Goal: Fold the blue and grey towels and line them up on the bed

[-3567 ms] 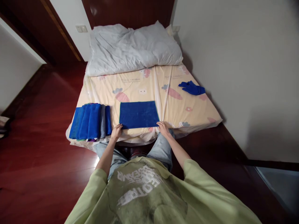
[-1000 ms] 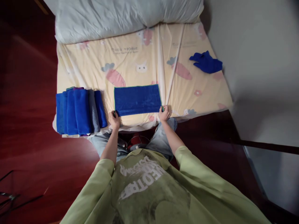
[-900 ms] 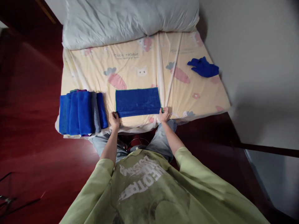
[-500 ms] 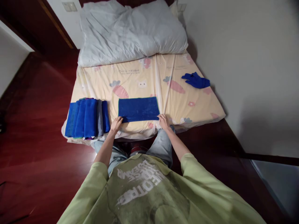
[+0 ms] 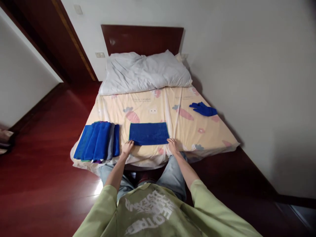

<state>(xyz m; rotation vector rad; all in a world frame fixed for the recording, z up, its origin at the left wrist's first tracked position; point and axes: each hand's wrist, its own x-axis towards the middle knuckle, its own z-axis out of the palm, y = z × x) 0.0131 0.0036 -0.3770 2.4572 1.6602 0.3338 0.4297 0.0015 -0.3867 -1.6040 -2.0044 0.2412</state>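
Note:
A blue towel (image 5: 149, 133) with thin green edging lies flat as a wide rectangle near the front of the bed. At its near left corner my left hand (image 5: 127, 147) has its fingers closed on the cloth. My right hand (image 5: 172, 145) grips the near right corner in the same way. To the left, a row of folded towels (image 5: 97, 141), mostly blue with a grey one, overlaps along the bed's front edge. A blue glove (image 5: 203, 109) rests on the right side of the bed.
The bed's yellow sheet (image 5: 148, 102) has carrot and flower prints. A pale grey quilt or pillow (image 5: 145, 72) is bunched against the dark headboard (image 5: 142, 39). A white wall (image 5: 234, 82) runs close along the right; dark red floor (image 5: 49, 158) spreads on the left.
My view has tilted up, so the headboard now shows and the bed sits lower in the picture. Both hands stay at the towel's near corners, and the towel looks unchanged.

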